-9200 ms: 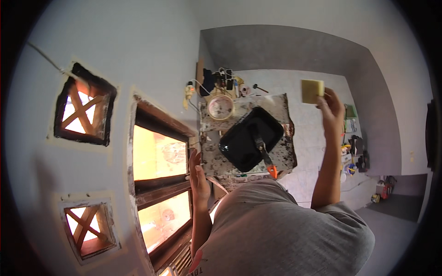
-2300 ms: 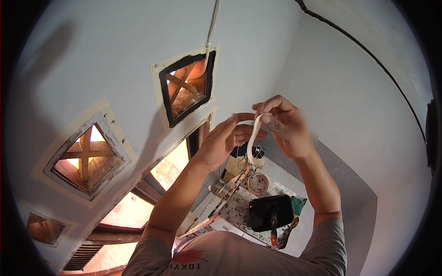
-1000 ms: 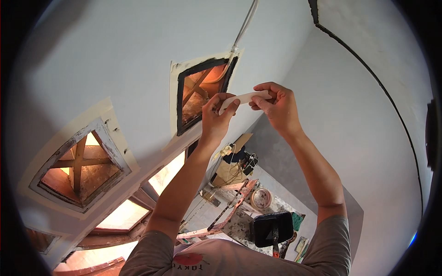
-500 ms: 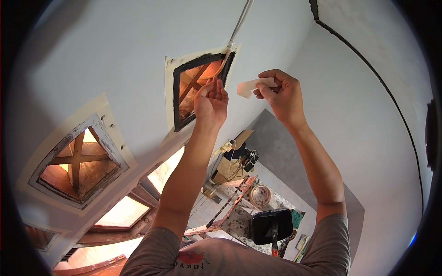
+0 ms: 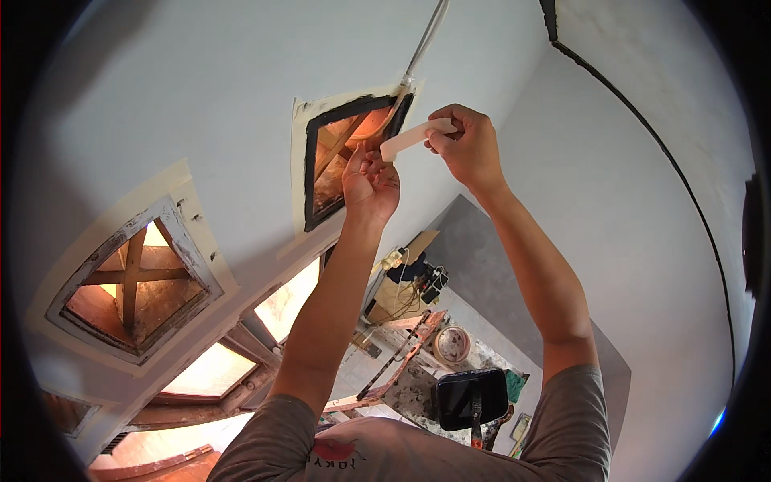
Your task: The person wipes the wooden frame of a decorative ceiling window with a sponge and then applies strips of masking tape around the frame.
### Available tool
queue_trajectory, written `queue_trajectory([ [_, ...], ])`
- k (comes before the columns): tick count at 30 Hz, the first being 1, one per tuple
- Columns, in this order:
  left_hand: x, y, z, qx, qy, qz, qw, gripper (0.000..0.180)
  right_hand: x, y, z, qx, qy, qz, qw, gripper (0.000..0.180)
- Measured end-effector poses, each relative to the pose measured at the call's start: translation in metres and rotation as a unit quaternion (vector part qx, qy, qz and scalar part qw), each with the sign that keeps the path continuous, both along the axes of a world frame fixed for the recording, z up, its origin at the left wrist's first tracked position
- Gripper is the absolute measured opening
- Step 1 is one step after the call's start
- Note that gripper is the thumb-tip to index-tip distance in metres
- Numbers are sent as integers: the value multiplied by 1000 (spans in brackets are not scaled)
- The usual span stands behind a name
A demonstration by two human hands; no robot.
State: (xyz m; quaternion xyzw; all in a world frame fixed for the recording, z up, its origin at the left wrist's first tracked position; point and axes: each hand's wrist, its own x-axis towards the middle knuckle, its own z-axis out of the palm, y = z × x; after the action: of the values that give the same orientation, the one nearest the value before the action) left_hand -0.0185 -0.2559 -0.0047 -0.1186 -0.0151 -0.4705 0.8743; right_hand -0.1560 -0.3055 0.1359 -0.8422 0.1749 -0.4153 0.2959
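Note:
Between the thumb and fingers of my right hand [image 5: 468, 149] is a short pale strip of masking tape [image 5: 409, 142]. Its free end reaches left, right beside the fingertips of my left hand [image 5: 371, 183]. That hand is raised palm toward me, its fingers loosely bent and apart; whether they touch the tape cannot be made out. Behind it is a small window with a black-painted frame [image 5: 310, 181] and crossed wooden bars, partly covered by my fingers. Pale masking tape borders this frame on the wall.
To the left, a second cross-barred window has a worn whitish frame [image 5: 210, 273], also edged with tape. A cable [image 5: 424, 40] runs down to the black frame. Below me are a black tray [image 5: 454, 400] with a brush across it, a round tub [image 5: 452, 344] and tangled wires [image 5: 411, 291].
My right hand has moved left and slightly up, carrying the tape strip toward my left hand. The strip now looks straighter, and my left fingers have curled more.

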Motion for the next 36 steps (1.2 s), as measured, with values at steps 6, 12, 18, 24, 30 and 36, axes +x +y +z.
queue_trajectory([
  [6, 5, 6, -17, -134, -49, -40, 989, 12, 9, -6, 10, -48, 34, -52, 997, 17],
  [12, -2, 21, -14, -85, -69, -39, 993, 20, 23, -7, 3, 221, 34, 133, 966, 26],
  [18, -3, 24, -34, -155, -124, -101, 975, 56, 19, -11, 7, 191, 35, 172, 966, 27],
  [24, -27, 30, -37, -60, -164, -60, 983, 62, 4, -13, 16, 53, 78, 177, 980, 23],
  [30, -75, 37, -47, -138, -178, -30, 974, 61, -8, 23, 19, 61, 120, 180, 974, 22],
  [36, -64, 42, -19, -170, -159, 39, 972, 58, -13, 18, 13, -65, 91, 73, 991, 16],
])
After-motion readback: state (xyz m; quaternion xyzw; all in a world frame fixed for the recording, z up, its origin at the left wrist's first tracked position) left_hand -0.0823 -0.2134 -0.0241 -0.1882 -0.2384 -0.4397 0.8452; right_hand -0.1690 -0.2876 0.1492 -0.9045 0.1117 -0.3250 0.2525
